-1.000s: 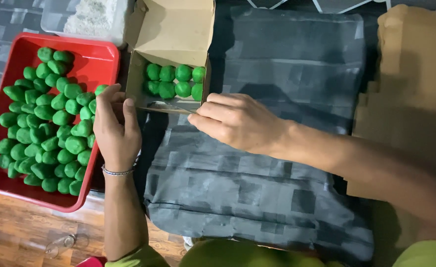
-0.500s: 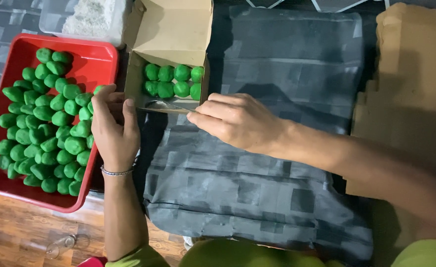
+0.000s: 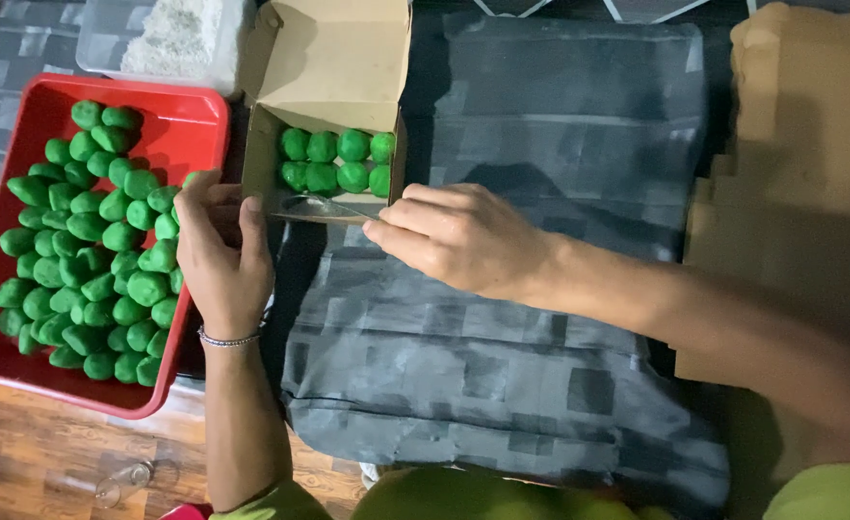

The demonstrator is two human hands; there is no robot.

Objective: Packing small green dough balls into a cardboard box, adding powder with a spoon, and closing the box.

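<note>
A small open cardboard box [image 3: 333,72] stands on a dark grey patterned cloth [image 3: 502,318], with two rows of green round sweets [image 3: 338,159] inside. A clear plastic strip [image 3: 324,204] lies across the box's front edge. My left hand [image 3: 218,255] pinches its left end beside the box's front corner, and my right hand [image 3: 454,236] pinches its right end. A bead bracelet is on my left wrist. A red tray [image 3: 198,120] to the left holds several more green sweets [image 3: 92,241].
A clear container [image 3: 170,43] of white flakes sits behind the tray. Flat brown cardboard sheets [image 3: 800,183] are stacked at the right. A wooden floor [image 3: 49,462] shows at the lower left, with a small clear object lying on it.
Both hands have stayed at the box's front edge; my left hand's fingers shifted slightly on the strip. Nothing else has moved.
</note>
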